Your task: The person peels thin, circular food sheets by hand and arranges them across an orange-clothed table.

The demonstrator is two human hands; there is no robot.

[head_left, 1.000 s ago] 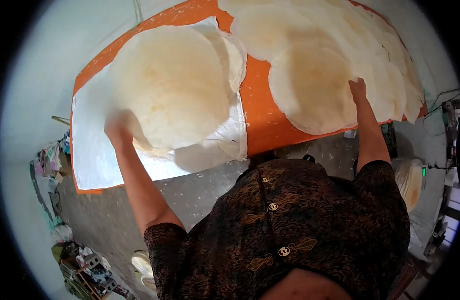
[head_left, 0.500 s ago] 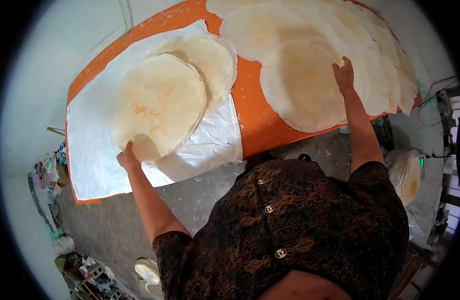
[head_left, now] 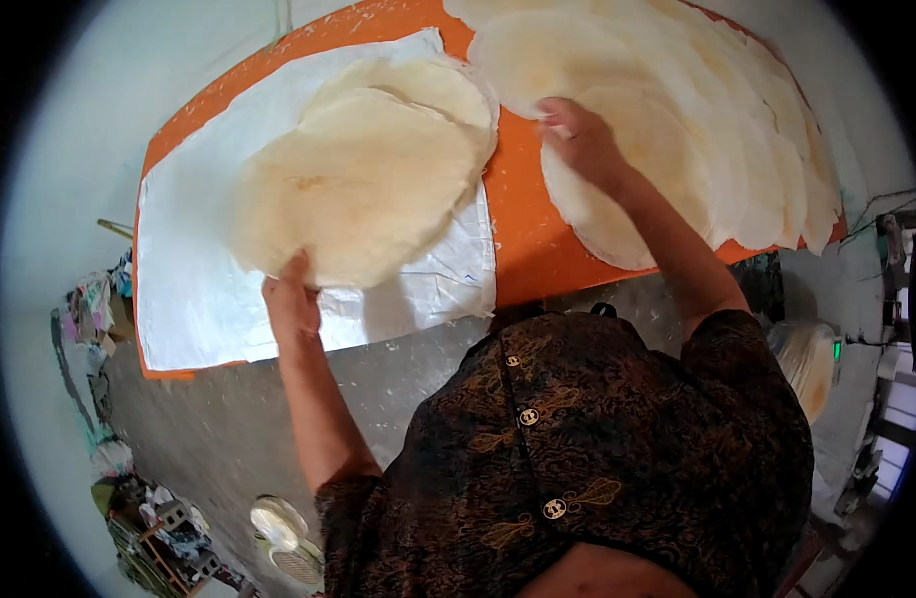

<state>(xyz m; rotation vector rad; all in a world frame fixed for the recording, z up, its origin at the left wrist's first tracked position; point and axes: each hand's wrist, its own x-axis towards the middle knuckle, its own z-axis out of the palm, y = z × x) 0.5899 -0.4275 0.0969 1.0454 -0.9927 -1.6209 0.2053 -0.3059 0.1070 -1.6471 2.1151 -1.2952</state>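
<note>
My left hand (head_left: 293, 299) pinches the near edge of a large, thin, round flatbread (head_left: 368, 189), pale with a browned patch. That flatbread is tilted and smeared by motion above a second flatbread (head_left: 428, 85) on the white sheet (head_left: 184, 289). My right hand (head_left: 582, 140) is by the upper left rim of another flatbread (head_left: 667, 149) on the orange table (head_left: 523, 219). Its fingers are curled together; whether they grip a rim is too blurred to tell. More flatbreads (head_left: 747, 100) overlap in a spread across the table's right side.
Below the table's near edge is a grey floor (head_left: 219, 429). Piled cloths and clutter (head_left: 169, 528) lie at lower left, close to pale round items (head_left: 283, 528). At right stands a plastic-wrapped stack of round flatbreads (head_left: 804, 364). A pale wall (head_left: 79, 219) borders the left.
My right hand has swung left from the right-hand flatbread's far right side to its upper left rim. My left hand has raised its flatbread and shifted it rightward.
</note>
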